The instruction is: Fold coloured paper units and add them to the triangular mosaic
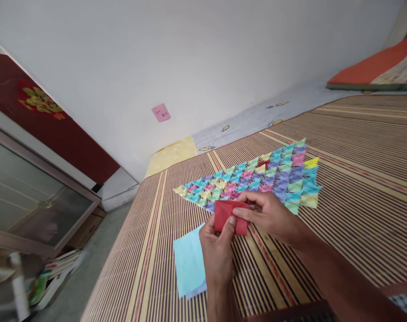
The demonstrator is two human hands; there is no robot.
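Observation:
A red square of folded paper point(223, 214) is held up between both hands over a striped bamboo mat. My left hand point(220, 243) pinches its lower left side, thumb on the front face. From the right, my right hand point(262, 212) grips the upper right part with thumb and fingers. Just behind the hands lies a triangular piece of joined folded papers point(253, 176) in blue, green, pink, purple and yellow; its near edge is partly hidden by the hands. Light blue paper sheets point(188, 259) lie left of my left wrist, partly covered by it.
The bamboo mat point(150, 250) covers the bed, whose left edge drops to a grey floor point(106, 237). A white wall with a pink note point(161, 112) rises behind. Folded orange bedding point(371, 67) lies at the far right. A glass-fronted cabinet point(45, 197) stands at left.

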